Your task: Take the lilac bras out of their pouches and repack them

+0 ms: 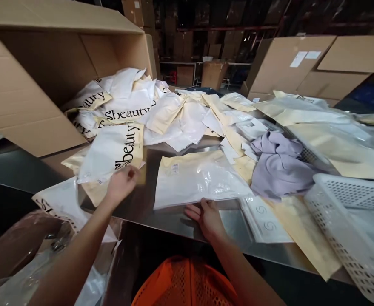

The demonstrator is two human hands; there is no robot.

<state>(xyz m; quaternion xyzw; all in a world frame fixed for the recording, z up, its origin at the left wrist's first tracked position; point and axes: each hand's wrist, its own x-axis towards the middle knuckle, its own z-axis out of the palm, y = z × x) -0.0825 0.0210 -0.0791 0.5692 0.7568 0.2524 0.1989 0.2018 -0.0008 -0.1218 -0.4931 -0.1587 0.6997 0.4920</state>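
Taking the flat white package as the clock's centre, with 12 straight ahead, the package (193, 182) lies on the metal tabletop (167, 219), wide side facing the person. The right hand (209, 219) is at its 6 o'clock edge, thumb side touching and other fingers spread out; I cannot tell whether it grips. The left hand (121, 185) is at 9 o'clock, fingers curled, just beside the printed bag (105, 148); whether it pinches anything, I cannot tell.

To handle the package well, I would bring the fingers under the edge and the thumb on top, then use the left hand at 9 o'clock so the limp film does not sag or slide. A broad hold should suit it better than a tight pinch, and the small label (175, 168) at 10 o'clock is best left uncreased.

The package is a thin, pillowy rectangle: glossy, wrinkled film over white, with a cream band along its 12 o'clock side. At 3 o'clock sits soft, matt, folded lilac cloth (279, 170); at 4, a rigid white basket (329, 221) with perforated walls; at 10, a stiff corrugated box (11, 106).
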